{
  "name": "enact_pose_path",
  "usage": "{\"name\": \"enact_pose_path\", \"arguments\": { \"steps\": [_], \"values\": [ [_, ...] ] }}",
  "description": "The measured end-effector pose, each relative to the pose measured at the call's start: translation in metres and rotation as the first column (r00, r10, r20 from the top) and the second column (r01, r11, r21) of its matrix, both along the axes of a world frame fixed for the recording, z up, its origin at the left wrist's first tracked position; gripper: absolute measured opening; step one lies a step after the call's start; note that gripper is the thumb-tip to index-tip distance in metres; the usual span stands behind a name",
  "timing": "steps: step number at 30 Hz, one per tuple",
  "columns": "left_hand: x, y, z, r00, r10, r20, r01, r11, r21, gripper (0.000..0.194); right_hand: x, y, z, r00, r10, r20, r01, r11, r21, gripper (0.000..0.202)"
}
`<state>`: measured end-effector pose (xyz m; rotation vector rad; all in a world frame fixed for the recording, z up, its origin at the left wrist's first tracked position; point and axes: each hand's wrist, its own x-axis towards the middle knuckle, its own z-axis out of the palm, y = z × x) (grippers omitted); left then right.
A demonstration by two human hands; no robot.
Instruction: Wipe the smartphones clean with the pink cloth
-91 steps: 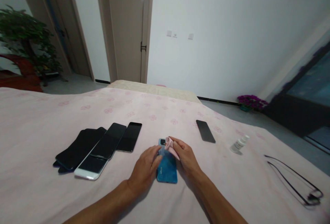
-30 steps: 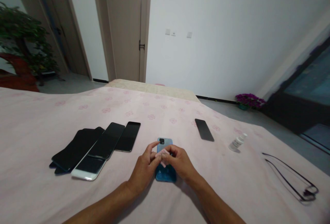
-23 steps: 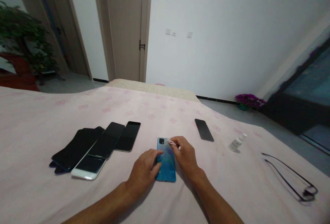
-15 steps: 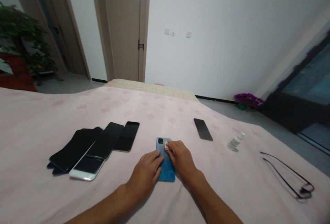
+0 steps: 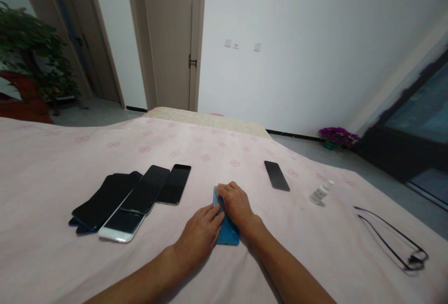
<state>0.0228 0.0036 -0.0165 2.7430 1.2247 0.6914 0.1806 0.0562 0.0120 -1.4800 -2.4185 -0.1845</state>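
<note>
A blue smartphone (image 5: 229, 233) lies back side up on the bedspread, with its lower end toward me. My left hand (image 5: 199, 229) holds it at the left edge, fingers and thumb resting on its back. Bent over the phone's upper part is my right hand (image 5: 236, 203), which covers the camera corner. Its fingers are closed on a small whitish pad, now almost wholly hidden beneath them.
To the left, several dark-screened phones (image 5: 108, 201) lie overlapped, one with a white frame (image 5: 117, 235). Another dark phone (image 5: 276, 176) lies to the right, near a small white spray bottle (image 5: 321, 192) and black-framed glasses (image 5: 388, 236). All rest on a pink flowered bedspread (image 5: 196, 271).
My right hand has slid up and left across the phone's back, now hiding the camera and the pad. My left hand stays at the phone's left edge.
</note>
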Motion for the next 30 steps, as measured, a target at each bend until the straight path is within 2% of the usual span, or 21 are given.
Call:
{"name": "enact_pose_path", "arguments": {
  "steps": [4, 9, 13, 15, 17, 20, 23, 26, 30],
  "values": [
    [-0.004, 0.004, -0.001, 0.999, -0.030, 0.039, 0.032, 0.998, -0.054, 0.038, 0.011, -0.012, -0.002, 0.991, 0.127, -0.049, -0.130, 0.990, -0.049, 0.014],
    [-0.011, 0.012, -0.001, 0.988, -0.066, 0.137, 0.080, 0.992, -0.098, 0.037, 0.026, -0.028, 0.000, 0.993, 0.032, -0.111, -0.040, 0.997, -0.066, 0.019],
    [-0.019, 0.020, 0.005, 0.983, -0.035, 0.178, 0.063, 0.986, -0.152, 0.033, 0.033, -0.043, 0.001, 0.986, 0.072, -0.149, -0.083, 0.994, -0.068, 0.022],
    [-0.022, 0.027, 0.010, 0.988, -0.007, 0.155, 0.031, 0.988, -0.151, 0.035, 0.036, -0.050, -0.001, 0.980, 0.109, -0.167, -0.121, 0.991, -0.059, 0.025],
    [-0.022, 0.039, 0.016, 0.992, -0.054, 0.110, 0.068, 0.990, -0.127, 0.045, 0.037, -0.054, -0.003, 0.975, 0.135, -0.175, -0.145, 0.988, -0.044, 0.029],
    [-0.016, 0.058, 0.026, 0.958, -0.287, -0.019, 0.280, 0.945, -0.171, 0.067, 0.040, -0.055, -0.005, 0.972, 0.145, -0.187, -0.155, 0.987, -0.039, 0.030],
    [-0.007, 0.074, 0.035, 0.897, -0.434, -0.085, 0.404, 0.883, -0.239, 0.064, 0.043, -0.055, -0.004, 0.954, 0.177, -0.241, -0.193, 0.980, -0.044, 0.034],
    [-0.001, 0.082, 0.040, 0.880, -0.455, -0.138, 0.412, 0.874, -0.257, 0.058, 0.049, -0.058, 0.000, 0.919, 0.254, -0.302, -0.282, 0.958, -0.053, 0.038],
    [0.003, 0.078, 0.042, 0.890, -0.381, -0.252, 0.326, 0.916, -0.233, 0.055, 0.055, -0.062, 0.003, 0.885, 0.336, -0.323, -0.377, 0.923, -0.072, 0.041]
  ]
}}
